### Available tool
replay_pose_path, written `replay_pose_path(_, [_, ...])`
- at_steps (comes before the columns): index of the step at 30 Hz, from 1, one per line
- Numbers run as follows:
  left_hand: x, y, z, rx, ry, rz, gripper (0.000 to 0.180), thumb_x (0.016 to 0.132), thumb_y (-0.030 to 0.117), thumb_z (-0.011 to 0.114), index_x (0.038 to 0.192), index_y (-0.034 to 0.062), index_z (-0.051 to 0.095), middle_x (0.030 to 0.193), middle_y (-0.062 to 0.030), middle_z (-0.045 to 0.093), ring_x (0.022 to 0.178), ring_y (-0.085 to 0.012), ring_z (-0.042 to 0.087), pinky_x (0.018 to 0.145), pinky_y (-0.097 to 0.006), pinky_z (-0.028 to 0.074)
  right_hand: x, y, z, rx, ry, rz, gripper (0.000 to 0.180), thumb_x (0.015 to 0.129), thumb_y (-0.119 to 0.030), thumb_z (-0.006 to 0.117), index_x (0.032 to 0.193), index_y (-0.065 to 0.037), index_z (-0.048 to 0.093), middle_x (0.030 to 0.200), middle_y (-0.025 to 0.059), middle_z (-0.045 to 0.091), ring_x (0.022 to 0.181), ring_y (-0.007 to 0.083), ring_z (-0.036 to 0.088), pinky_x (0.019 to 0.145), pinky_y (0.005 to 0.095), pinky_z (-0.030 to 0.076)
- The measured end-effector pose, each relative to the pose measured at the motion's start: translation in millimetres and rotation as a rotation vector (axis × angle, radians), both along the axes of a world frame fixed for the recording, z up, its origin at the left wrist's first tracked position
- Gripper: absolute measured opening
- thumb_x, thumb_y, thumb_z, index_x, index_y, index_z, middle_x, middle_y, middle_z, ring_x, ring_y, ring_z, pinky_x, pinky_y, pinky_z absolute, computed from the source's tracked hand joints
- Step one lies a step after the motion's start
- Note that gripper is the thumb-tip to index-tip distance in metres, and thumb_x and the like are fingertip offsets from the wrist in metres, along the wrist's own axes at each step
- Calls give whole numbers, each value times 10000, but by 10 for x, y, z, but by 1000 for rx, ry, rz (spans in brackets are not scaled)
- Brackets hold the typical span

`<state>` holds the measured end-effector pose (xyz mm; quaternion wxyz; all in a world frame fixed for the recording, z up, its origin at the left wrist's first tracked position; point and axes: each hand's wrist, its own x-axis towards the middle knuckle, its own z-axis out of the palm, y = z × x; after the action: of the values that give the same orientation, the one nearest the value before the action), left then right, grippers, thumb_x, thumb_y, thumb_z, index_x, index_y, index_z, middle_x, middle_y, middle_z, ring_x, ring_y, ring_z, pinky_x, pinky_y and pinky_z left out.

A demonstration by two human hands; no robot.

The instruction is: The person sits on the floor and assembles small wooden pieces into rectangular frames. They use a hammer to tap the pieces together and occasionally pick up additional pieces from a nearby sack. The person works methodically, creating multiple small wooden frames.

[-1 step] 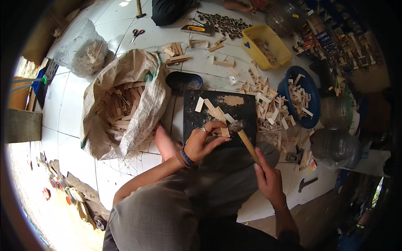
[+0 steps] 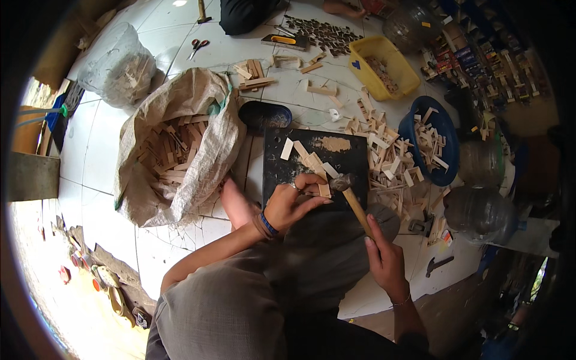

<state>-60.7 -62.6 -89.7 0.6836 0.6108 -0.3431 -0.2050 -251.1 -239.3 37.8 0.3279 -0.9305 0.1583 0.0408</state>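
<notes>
A black work board (image 2: 282,171) lies on the white tiled floor in front of me, with several small pale wooden pieces (image 2: 303,153) and a patch of sawdust on it. My left hand (image 2: 294,204) pinches a small wooden piece (image 2: 324,189) upright on the board's near edge. My right hand (image 2: 384,258) grips the wooden handle of a hammer (image 2: 354,201). The hammer's metal head sits right beside the held piece, close to my left fingers.
An open sack of wood offcuts (image 2: 174,150) stands left of the board. To the right lie a heap of cut pieces (image 2: 384,162), a blue bowl (image 2: 420,123), a yellow tub (image 2: 384,66) and clear jugs (image 2: 480,213). Another person's legs (image 2: 246,12) show at the top.
</notes>
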Motion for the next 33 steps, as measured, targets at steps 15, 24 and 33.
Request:
replay_pose_path(15, [12,24,-57,1,-171,30,350,948,50,737,1220,9,521,1052,-125,777,1045,-244,762,833,-294,583,-193,-18,4,-126,-12,54,594,967,-1,627,1535,-79,476,1165,215,729,813,291,758,682,357,569])
replay_pose_path(24, [2,23,-82,7,-144,20,330,942,42,742,1192,0,531,1060,-134,769,1064,-233,756,840,-294,591,-181,8,-38,-175,54,137,594,956,30,624,1527,-35,472,1169,240,718,782,312,748,686,365,576])
replay_pose_path(33, [-3,10,-82,19,-139,51,319,931,48,757,1166,3,546,1011,-110,768,1019,-217,767,832,-291,595,-253,-13,-191,-165,-95,106,635,927,64,636,1530,-50,473,1142,237,723,738,300,737,676,357,576])
